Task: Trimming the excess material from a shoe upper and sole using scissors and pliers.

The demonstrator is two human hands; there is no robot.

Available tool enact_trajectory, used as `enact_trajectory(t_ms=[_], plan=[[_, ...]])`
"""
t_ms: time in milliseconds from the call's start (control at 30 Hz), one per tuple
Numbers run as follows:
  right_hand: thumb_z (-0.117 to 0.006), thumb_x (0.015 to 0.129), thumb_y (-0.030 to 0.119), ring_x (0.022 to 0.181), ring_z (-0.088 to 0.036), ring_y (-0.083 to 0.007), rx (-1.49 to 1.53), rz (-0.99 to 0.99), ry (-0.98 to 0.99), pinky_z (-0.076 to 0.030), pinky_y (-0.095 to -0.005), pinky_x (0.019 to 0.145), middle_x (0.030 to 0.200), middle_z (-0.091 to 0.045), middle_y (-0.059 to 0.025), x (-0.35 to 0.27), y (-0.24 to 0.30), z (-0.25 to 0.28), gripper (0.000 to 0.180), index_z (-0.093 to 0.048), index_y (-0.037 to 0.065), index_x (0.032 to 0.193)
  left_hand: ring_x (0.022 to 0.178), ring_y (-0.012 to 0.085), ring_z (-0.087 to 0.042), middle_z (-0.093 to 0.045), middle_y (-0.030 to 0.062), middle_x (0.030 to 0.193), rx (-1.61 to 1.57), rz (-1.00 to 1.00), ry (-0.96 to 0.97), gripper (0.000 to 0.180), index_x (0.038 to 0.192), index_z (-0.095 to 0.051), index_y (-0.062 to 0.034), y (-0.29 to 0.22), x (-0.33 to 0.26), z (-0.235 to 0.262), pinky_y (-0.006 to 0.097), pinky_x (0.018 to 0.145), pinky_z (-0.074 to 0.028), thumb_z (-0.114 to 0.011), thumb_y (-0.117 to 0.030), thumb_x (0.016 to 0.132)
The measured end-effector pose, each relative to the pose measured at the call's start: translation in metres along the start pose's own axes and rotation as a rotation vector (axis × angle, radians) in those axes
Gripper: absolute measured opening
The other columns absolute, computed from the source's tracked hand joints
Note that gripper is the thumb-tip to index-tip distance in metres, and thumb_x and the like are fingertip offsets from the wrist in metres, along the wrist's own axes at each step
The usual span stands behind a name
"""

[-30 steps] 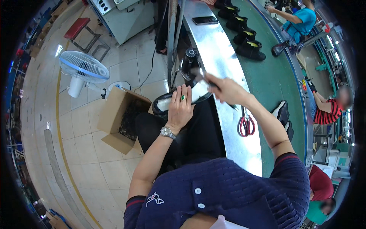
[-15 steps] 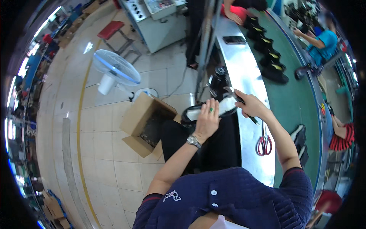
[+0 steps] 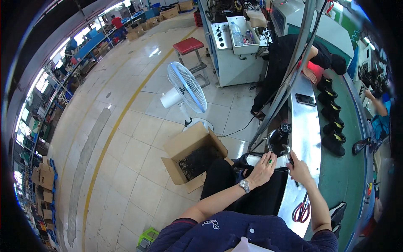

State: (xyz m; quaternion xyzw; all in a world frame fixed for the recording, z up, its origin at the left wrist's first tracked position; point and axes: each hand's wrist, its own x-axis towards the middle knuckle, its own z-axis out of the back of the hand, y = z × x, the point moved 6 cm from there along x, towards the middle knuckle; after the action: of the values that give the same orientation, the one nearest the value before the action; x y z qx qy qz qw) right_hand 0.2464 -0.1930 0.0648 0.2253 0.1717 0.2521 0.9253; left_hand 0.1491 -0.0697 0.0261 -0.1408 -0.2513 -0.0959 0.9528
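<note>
A black shoe with a white strip [image 3: 253, 160] along its upward-facing side lies across my lap. My left hand [image 3: 262, 170] is laid over it, the fingers bent around its edge and gripping it. At its right end, my right hand [image 3: 299, 171] is closed around a dark-handled hand tool with a metal head [image 3: 286, 149]; the head, hammer-like but not clear enough to name, is close against the shoe. Beneath my right forearm, red-handled scissors [image 3: 301, 212] rest on the metal bench [image 3: 306, 147].
Left of my knees stands an open cardboard box [image 3: 176, 170] with dark scraps inside. Beyond it are a white fan [image 3: 187, 90] and a red stool [image 3: 188, 45]. A phone [image 3: 305, 99] lies on the bench; black shoes [image 3: 331, 113] line the green conveyor [image 3: 350, 172]. Another person [image 3: 289, 59] leans over the bench.
The whole view has swung, so everything appears further right and more of the floor and far room shows. Both hands stay at the shoe, the tool still in my right hand.
</note>
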Motion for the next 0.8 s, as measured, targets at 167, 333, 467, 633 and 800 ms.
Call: enact_trajectory(t_ms=[167, 333, 467, 633, 800], plan=[[-0.059, 0.087, 0.017, 0.070, -0.063, -0.0460, -0.111, 0.161, -0.114, -0.049, -0.0541, 0.068, 0.075, -0.065, -0.0264, -0.001, 0.028, 0.014, 0.058, -0.035, 0.009, 0.140, 0.122, 0.0407, -0.047, -0.051, 0.0269, 0.125, -0.026, 0.021, -0.045, 0.046, 0.122, -0.049, 0.0140, 0.003, 0.004, -0.001, 0.045, 0.108, -0.033, -0.052, -0.013, 0.085], [-0.058, 0.088, 0.018, 0.071, -0.061, -0.0493, -0.350, 0.223, 0.067, -0.047, -0.0582, 0.069, 0.076, -0.063, -0.0303, -0.003, 0.032, 0.014, 0.061, -0.031, 0.012, 0.142, 0.123, 0.0419, -0.045, -0.049, 0.0264, 0.124, 0.036, -0.009, -0.009, 0.064, 0.127, -0.042, 0.0130, 0.004, 0.000, -0.008, 0.045, 0.107, -0.034, -0.069, -0.016, 0.077], [-0.059, 0.088, 0.019, 0.073, -0.062, -0.0483, -0.131, 0.124, -0.170, -0.048, -0.0554, 0.071, 0.075, -0.063, -0.0296, -0.011, 0.048, 0.014, 0.060, -0.034, 0.010, 0.142, 0.121, 0.0402, -0.046, -0.047, 0.0247, 0.124, 0.020, 0.051, -0.036, 0.058, 0.121, -0.045, 0.0111, 0.005, 0.003, 0.000, 0.044, 0.105, -0.035, -0.071, -0.016, 0.076], [-0.054, 0.093, 0.015, 0.082, -0.069, -0.0322, 0.004, -0.154, 0.386, -0.053, -0.0407, 0.072, 0.084, -0.068, -0.0216, -0.022, 0.050, 0.008, 0.057, -0.028, 0.008, 0.143, 0.103, 0.0366, -0.056, -0.058, 0.0219, 0.104, -0.386, 0.245, 0.173, 0.036, 0.105, -0.056, 0.0022, 0.043, 0.029, 0.028, 0.044, 0.092, -0.043, -0.070, -0.014, 0.075], [-0.048, 0.097, 0.009, 0.099, -0.065, -0.0222, 0.618, -0.162, 0.652, -0.054, -0.0368, 0.082, 0.108, -0.065, -0.0147, -0.027, 0.031, -0.012, 0.049, -0.030, 0.011, 0.143, 0.080, 0.0396, -0.063, -0.064, 0.0234, 0.078, -0.460, 0.362, 0.266, 0.032, 0.113, -0.051, 0.0016, 0.072, 0.033, 0.008, 0.045, 0.071, -0.050, -0.059, -0.007, 0.084]])
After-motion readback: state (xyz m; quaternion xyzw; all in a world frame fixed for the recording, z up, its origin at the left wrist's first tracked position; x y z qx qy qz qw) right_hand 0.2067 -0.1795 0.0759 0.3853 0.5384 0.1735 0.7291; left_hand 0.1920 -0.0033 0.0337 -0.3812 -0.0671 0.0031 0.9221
